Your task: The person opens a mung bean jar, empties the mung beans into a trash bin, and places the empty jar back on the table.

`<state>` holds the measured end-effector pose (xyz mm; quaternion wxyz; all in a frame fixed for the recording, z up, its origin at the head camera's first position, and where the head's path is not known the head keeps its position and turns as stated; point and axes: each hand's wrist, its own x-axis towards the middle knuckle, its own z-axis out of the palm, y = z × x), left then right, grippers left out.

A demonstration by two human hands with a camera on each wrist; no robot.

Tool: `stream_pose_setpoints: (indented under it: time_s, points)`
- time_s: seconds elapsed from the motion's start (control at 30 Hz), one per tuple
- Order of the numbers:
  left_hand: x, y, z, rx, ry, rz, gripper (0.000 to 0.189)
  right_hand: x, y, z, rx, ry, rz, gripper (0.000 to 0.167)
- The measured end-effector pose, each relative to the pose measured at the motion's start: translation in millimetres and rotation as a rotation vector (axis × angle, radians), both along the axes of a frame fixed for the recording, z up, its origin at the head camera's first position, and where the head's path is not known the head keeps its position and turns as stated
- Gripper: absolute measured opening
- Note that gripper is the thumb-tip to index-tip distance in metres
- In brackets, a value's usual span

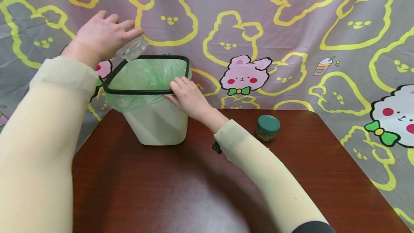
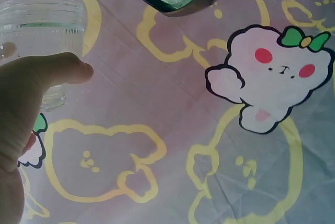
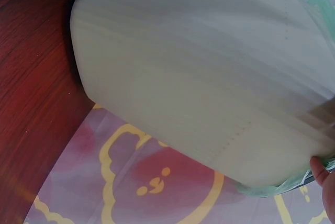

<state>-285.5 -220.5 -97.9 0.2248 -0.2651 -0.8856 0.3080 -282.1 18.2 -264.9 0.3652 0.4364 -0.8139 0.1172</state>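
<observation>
My left hand (image 1: pixel 102 36) grips a clear glass jar (image 1: pixel 134 48) and holds it tilted over the left side of a white trash bin (image 1: pixel 158 123). In the left wrist view the jar (image 2: pixel 44 25) looks see-through, with a ridged neck and the thumb across its side. A black rim (image 1: pixel 139 92) pins a thin green bag (image 1: pixel 145 73) inside the bin. My right hand (image 1: pixel 191 98) pinches that rim at its front right corner, fingers over the top. The right wrist view shows the thumb (image 3: pixel 319 170) against the bag's edge; the other fingers are mostly hidden there.
A small glass jar with a dark green lid (image 1: pixel 268 127) stands on the brown wooden table (image 1: pixel 155 186), right of the bin. A small black object (image 1: pixel 217 147) shows beside my right sleeve. Behind the table hangs a bear-patterned cloth (image 1: pixel 207 21).
</observation>
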Motion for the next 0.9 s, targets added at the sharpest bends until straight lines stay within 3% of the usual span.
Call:
stream_pose_setpoints:
  time_s: [0.1,0.33,0.67,0.9]
  points:
    - [-0.9,0.3,-0.8,-0.003,-0.011,-0.002,0.083,-0.4,0.1,0.3,0.003,-0.001,0.002,0.029]
    - [-4.4,1.8,-3.5,-0.104,-0.096,0.039,0.078,1.4,0.2,1.3,0.014,-0.01,-0.009,0.029]
    - [0.1,2.8,0.1,0.019,-0.029,0.012,0.079,0.4,1.0,1.9,0.013,-0.015,-0.011,0.029]
    - [-2.7,3.1,-6.1,-0.116,-0.083,-0.005,0.074,0.5,-0.1,0.9,0.017,-0.007,-0.008,0.03]
